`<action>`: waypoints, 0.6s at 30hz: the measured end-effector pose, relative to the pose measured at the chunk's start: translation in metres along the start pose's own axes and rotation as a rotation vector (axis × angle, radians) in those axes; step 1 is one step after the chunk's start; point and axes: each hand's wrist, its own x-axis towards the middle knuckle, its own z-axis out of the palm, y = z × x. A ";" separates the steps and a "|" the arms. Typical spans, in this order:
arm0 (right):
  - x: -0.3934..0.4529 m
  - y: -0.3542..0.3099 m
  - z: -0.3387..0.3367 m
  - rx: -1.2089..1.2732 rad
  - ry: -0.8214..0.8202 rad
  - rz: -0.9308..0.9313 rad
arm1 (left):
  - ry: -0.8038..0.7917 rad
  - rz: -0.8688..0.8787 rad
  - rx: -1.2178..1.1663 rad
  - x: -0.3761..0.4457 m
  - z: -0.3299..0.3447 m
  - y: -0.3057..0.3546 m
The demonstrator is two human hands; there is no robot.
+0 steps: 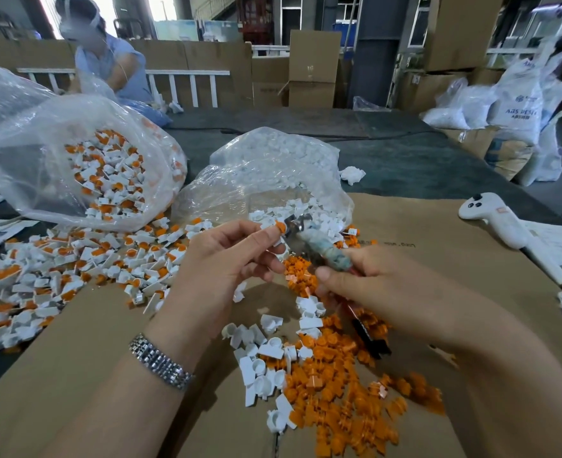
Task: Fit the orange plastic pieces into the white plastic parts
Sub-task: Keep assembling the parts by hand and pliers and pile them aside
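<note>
My left hand (226, 256) pinches a white plastic part with an orange piece in it (274, 228) at its fingertips. My right hand (382, 285) grips pliers (322, 249) with a cloth-wrapped handle; their metal jaws meet the orange piece. Loose orange pieces (339, 398) and loose white parts (260, 358) lie heaped on the cardboard (438, 233) under my hands. A spread of joined white-and-orange parts (74, 266) covers the left of the table.
A clear bag of joined parts (104, 170) stands at the left, a bag of white parts (273, 166) behind my hands. A white controller (491, 216) and papers (557, 252) lie at the right. Another person sits at the far left; boxes and sacks stand behind.
</note>
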 end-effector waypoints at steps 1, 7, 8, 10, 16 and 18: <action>-0.001 -0.001 0.001 0.007 0.004 -0.008 | 0.000 0.003 0.008 0.000 0.000 -0.001; 0.000 -0.003 0.008 -0.057 0.036 -0.031 | 0.009 0.008 0.058 0.000 0.002 -0.003; 0.001 -0.003 0.009 -0.063 0.044 -0.029 | 0.011 0.009 0.058 0.000 0.002 -0.003; 0.003 -0.002 0.012 -0.101 0.065 -0.026 | 0.017 0.013 0.054 0.000 0.002 -0.004; 0.005 -0.001 0.016 -0.166 0.089 -0.052 | 0.038 0.018 0.015 0.001 0.002 -0.005; 0.004 0.000 0.015 -0.168 0.087 -0.061 | 0.031 0.024 0.017 0.002 0.002 -0.005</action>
